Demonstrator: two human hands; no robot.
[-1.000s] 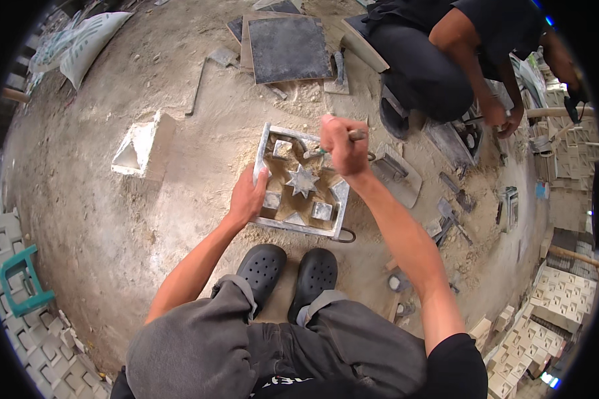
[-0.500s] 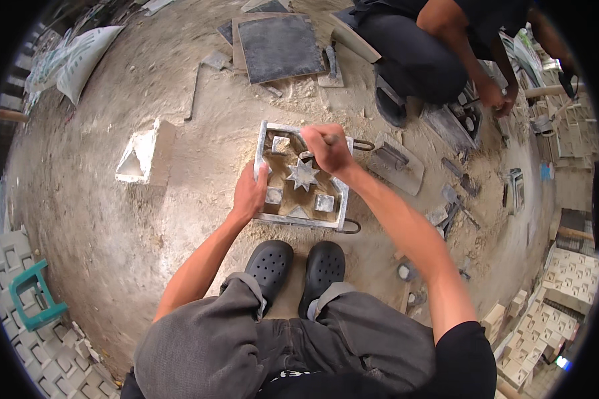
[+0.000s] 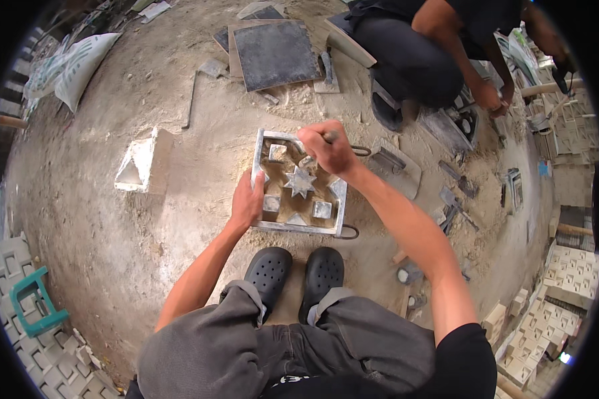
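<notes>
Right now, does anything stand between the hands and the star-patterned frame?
Nothing visible blocks the left hand: it holds the frame by its left side. Between the right hand and the frame is only the small tool this hand grips, near the star; whether its tip touches, I cannot tell.

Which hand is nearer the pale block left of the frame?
Left. The left hand, on the left edge of the metal frame, is right of the pale block; the right hand is farther, over the frame's upper right.
</notes>
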